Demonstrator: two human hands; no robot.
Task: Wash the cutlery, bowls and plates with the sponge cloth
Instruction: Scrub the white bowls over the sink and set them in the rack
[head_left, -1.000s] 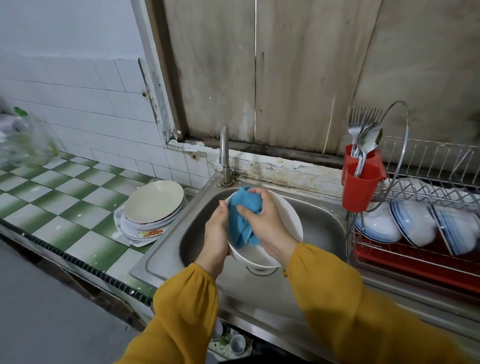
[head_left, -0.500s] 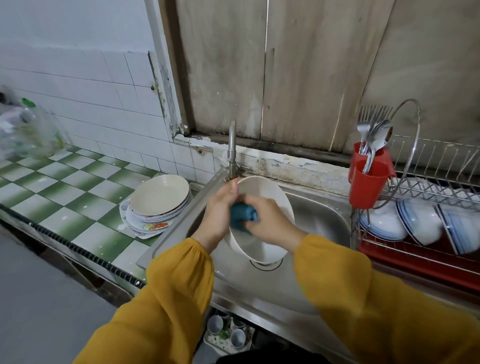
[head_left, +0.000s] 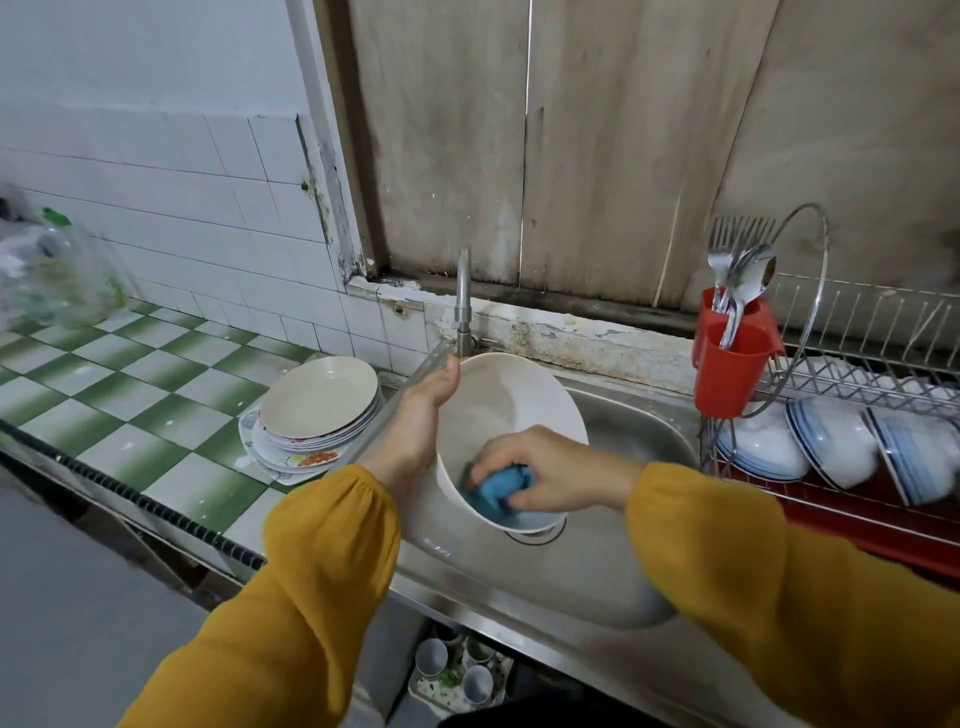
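white smooth bowl (head_left: 511, 397) tilted over steel sink (head_left: 631, 428), left hand (head_left: 415, 423) gripping rim, right hand (head_left: 553, 467) clutching crumpled blue sponge cloth (head_left: 500, 487)

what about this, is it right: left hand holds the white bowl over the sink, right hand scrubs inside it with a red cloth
Wrong colour: the head view shows the cloth the right hand rubs in the white bowl is blue, not red.

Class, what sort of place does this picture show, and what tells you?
Probably a home kitchen: a steel sink with a tap, a dish rack holding bowls, and a stack of plates on the tiled counter.
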